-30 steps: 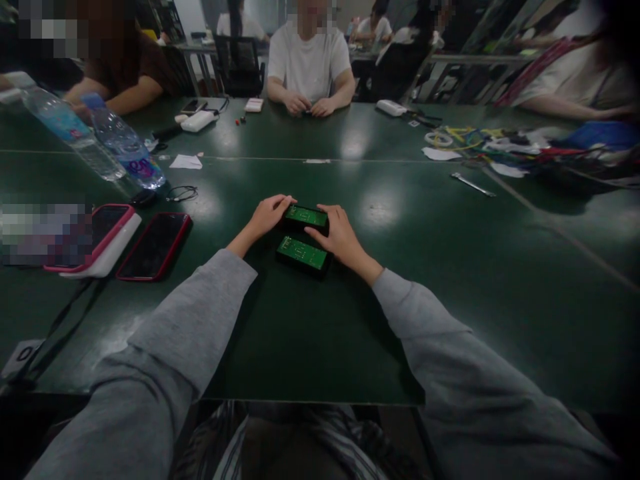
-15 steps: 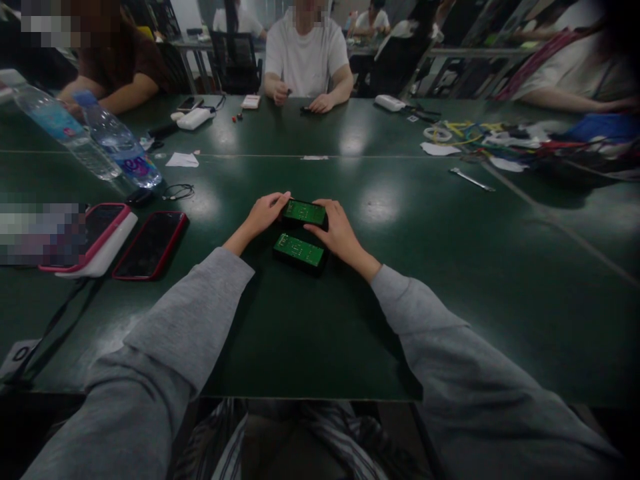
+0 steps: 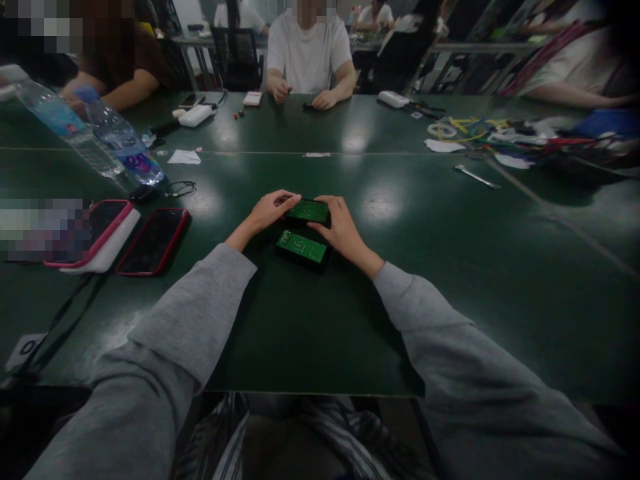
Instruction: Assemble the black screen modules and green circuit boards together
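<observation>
Two green circuit boards with dark edges or casings are in front of me. The farther circuit board point(image 3: 311, 211) is gripped at its two ends. My left hand point(image 3: 271, 209) closes on its left end, with the thumb over the top corner. At the other end, my right hand point(image 3: 342, 227) pinches it between thumb and fingers. Nearer to me, the second circuit board point(image 3: 302, 248) lies on the green table point(image 3: 310, 320), just below my hands and apart from my fingers.
On the left are a red-edged phone point(image 3: 154, 241), another phone point(image 3: 107, 227) and a water bottle point(image 3: 125, 143). A wrench point(image 3: 477, 177) and tangled cables point(image 3: 480, 133) lie to the right. Across the table sits a person in a white shirt point(image 3: 313, 57).
The whole view has shifted slightly. My left thumb has slid a little further in over the farther board's top edge. Both hands keep their hold, and the nearer board stays put.
</observation>
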`<action>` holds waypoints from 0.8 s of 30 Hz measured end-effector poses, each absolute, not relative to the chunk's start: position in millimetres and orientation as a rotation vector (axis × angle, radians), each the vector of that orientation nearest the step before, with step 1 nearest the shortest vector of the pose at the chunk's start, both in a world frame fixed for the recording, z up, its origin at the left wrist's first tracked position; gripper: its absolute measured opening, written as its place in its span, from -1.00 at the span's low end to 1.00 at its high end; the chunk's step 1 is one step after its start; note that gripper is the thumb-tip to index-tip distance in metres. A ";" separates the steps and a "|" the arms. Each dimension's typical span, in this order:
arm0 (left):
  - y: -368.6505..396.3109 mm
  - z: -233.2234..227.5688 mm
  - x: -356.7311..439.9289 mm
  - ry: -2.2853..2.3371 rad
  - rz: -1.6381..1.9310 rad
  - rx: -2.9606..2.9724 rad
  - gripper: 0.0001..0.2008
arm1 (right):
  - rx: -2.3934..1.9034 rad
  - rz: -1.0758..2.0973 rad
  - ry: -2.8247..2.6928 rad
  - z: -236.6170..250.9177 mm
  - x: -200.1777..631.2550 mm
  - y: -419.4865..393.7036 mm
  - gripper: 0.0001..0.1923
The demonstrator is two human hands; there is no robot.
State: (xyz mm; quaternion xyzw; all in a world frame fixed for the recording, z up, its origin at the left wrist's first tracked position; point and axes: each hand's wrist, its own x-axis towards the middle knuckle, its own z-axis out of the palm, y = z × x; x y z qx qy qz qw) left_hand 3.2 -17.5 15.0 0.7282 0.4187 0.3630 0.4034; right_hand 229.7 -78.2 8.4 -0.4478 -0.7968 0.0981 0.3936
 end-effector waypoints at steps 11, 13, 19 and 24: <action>-20.0 18.5 5.7 1.126 0.941 1.917 -0.42 | -1.172 0.235 -2.037 7.6 230.4 -77.3 -0.48; -21.2 19.9 5.7 1.134 0.946 1.949 -0.42 | -1.190 0.240 -2.040 7.3 230.5 -76.8 -0.47; -21.8 19.8 5.0 1.141 0.976 1.985 -0.44 | -1.189 0.245 -2.044 7.0 229.4 -76.1 -0.46; -20.1 19.9 5.6 1.175 0.957 2.032 -0.43 | -1.186 0.283 -2.009 6.9 228.8 -75.8 -0.46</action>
